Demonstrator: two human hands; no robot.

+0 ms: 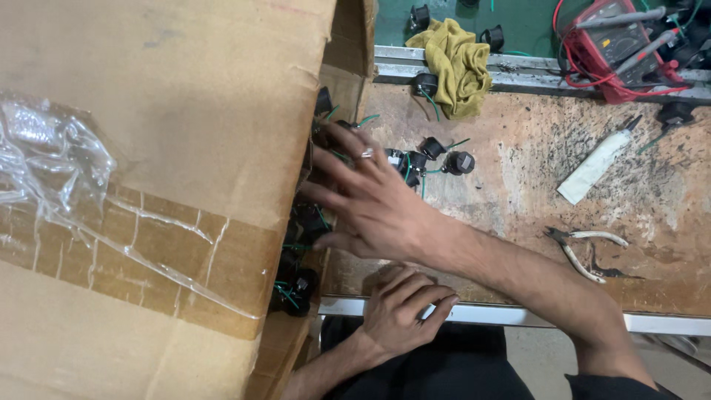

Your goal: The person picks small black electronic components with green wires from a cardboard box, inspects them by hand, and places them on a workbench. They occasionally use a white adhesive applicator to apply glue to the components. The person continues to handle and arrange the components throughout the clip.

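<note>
A large brown cardboard box (163,148), taped with clear tape and draped with crumpled clear plastic film (52,159), fills the left side, a white squeeze tube (596,164) lies on the table at right, and a red multimeter (618,44) with a greyish screen sits top right.

Head camera, looking steeply down

It sits close above the bench (518,185); a cardboard box (163,148) fills the view toward nine o'clock.

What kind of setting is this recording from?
Probably a small electrical assembly workshop: a worn, stained wooden workbench with small black wired components scattered on it, a red multimeter with probes and white-handled pliers. The right hand reaches among components beside a large cardboard box.
</note>
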